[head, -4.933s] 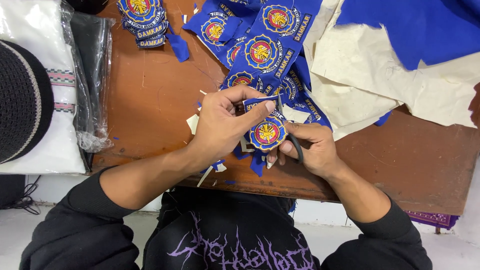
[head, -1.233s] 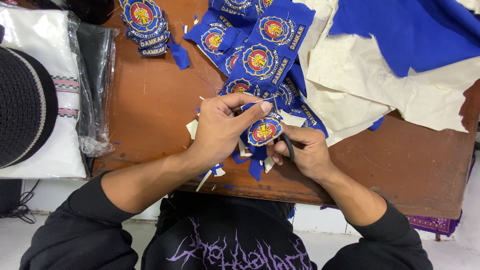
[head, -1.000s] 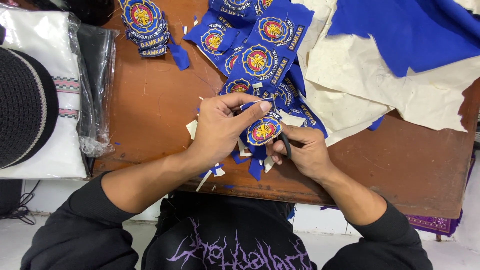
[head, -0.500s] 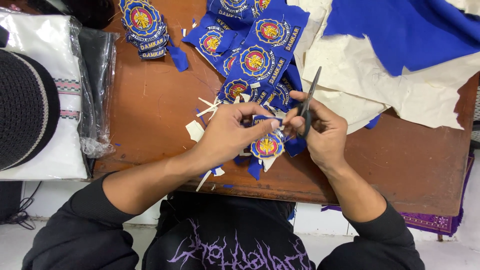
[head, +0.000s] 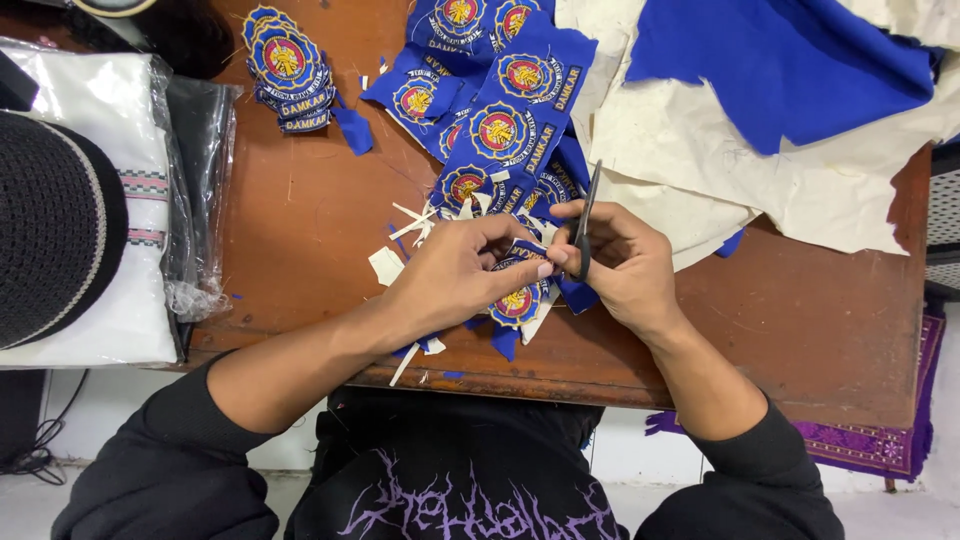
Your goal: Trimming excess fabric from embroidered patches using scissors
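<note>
Compared with a second ago, the scissors (head: pixel 584 222) are no longer cutting low beside the badge; they are now standing raised, blades pointing toward the top of the frame, and the badge has slipped lower under the fingers. At the centre of the frame, the right hand (head: pixel 625 265) is curling closed around the dark scissor handles, with the closed blades rising over the blue cloth behind. Just to its left, the left hand (head: pixel 455 275) is pinching narrowly on the embroidered badge (head: pixel 517 298), a blue shield-shaped patch with a red and yellow emblem, which is hanging below the fingertips near the front edge of the wooden bench (head: pixel 310 220). Small white and blue trimmings (head: pixel 388 265) are lying on the bench just beside the left hand. Behind the hands, a strip of uncut badges (head: pixel 500 110) is spreading toward the top centre, and a neat stack of cut badges (head: pixel 285 65) is sitting at the upper left. Cream backing paper (head: pixel 700 150) with a large blue cloth (head: pixel 790 60) over it is filling the upper right. At the left edge, a folded white garment in clear plastic (head: pixel 130 120) is lying under a black knitted cap (head: pixel 50 225).
</note>
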